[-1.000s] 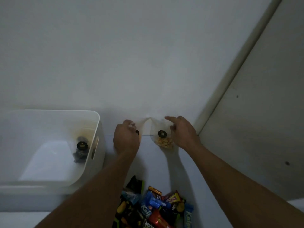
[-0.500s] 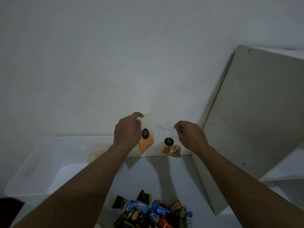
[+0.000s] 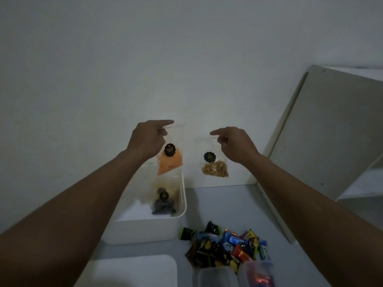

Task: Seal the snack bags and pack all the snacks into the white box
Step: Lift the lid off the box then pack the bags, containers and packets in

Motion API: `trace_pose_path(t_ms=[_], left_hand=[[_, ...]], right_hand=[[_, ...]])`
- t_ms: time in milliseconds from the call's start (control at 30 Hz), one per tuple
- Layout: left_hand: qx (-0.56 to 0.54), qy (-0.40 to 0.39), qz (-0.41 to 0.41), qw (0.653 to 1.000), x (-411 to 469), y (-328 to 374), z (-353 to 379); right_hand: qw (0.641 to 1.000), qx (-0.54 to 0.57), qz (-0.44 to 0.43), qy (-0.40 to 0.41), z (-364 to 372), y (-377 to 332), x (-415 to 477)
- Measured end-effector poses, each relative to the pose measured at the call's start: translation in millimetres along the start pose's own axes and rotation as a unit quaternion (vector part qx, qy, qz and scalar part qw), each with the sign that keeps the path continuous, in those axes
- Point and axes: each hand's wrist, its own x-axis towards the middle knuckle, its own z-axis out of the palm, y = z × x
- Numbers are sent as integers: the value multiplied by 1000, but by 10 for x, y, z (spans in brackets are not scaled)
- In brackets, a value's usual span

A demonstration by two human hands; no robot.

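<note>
Fig. Both our bare forearms, left [image 3: 72, 204] and right [image 3: 310, 193], reach forward and upward from the lower corners, converging slightly. Our left hand [image 3: 148, 139] is raised with its back toward us, its index finger [image 3: 165, 122] stretched rightward, pinching the top edge of the orange snack bag [image 3: 171, 160]. Our right hand [image 3: 236, 145], slightly lower and apart from the left, points its index finger [image 3: 215, 132] leftward while pinching the top corner of the nut bag [image 3: 214, 162].

You face a plain white wall [image 3: 145, 59], dimly lit and greyish in the low light. Below it a flat grey surface [image 3: 217, 204] runs toward you. On your right a pale panel [image 3: 331, 131] with a few small dark dots stands slanted, a white shelf [image 3: 360, 187] showing beyond it.
</note>
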Motion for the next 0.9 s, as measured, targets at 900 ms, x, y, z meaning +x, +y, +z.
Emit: trace_pose_path(t_ms=[900], left_hand=[[3,47,-81,996,-394,-1563,-349]], right_hand=[[969,-71,-1,-235,2316,-647,-291]])
